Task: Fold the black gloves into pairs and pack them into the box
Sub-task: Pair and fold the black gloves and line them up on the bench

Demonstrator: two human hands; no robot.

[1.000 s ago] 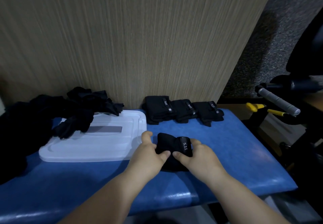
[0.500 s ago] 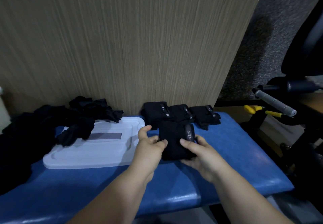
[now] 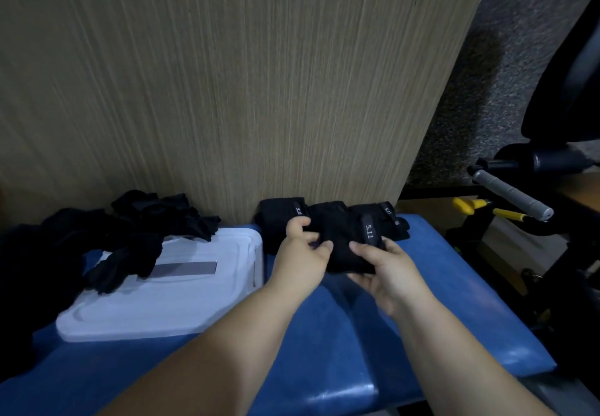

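Note:
A folded pair of black gloves (image 3: 344, 246) with a "5.11" strap is lifted off the blue padded bench (image 3: 422, 302). My left hand (image 3: 302, 253) pinches its left edge and my right hand (image 3: 386, 272) grips its right side from below, thumb on top. Behind it, against the wooden panel, lies a row of folded glove pairs (image 3: 282, 214), partly hidden by the held pair. A heap of loose black gloves (image 3: 130, 230) spreads over the bench's left end and onto a white plastic lid (image 3: 162, 298). The box itself is not in view.
A tall wooden panel (image 3: 227, 84) stands right behind the bench. To the right are a dark machine frame with a grey-gripped handle (image 3: 509, 194) and yellow-handled tools (image 3: 470, 207). The bench's front edge runs close below my forearms.
Both hands have lifted the folded pair off the bench and carried it back toward the row of folded pairs by the panel.

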